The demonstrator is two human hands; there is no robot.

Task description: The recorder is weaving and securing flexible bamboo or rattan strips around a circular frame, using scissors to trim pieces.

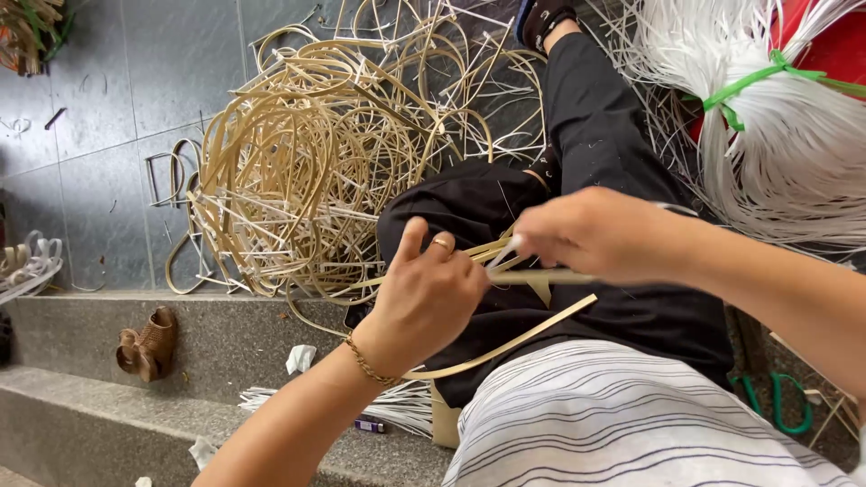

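Note:
My left hand (424,302), with a ring and a thin chain bracelet, grips a bent tan cane strip (519,338) over my lap. My right hand (595,234) pinches a thin white plastic strand (502,257) where it crosses the cane, right beside my left fingers. The cane loops down across my black trousers (595,144) and striped top (631,415).
A big heap of finished tan cane hoops (307,171) lies on the grey tiled floor ahead. A bundle of white strands (794,135) tied with green tape sits at the right. Stone steps (180,361) at the left hold a brown sandal (149,344), scraps and a small lighter (370,426).

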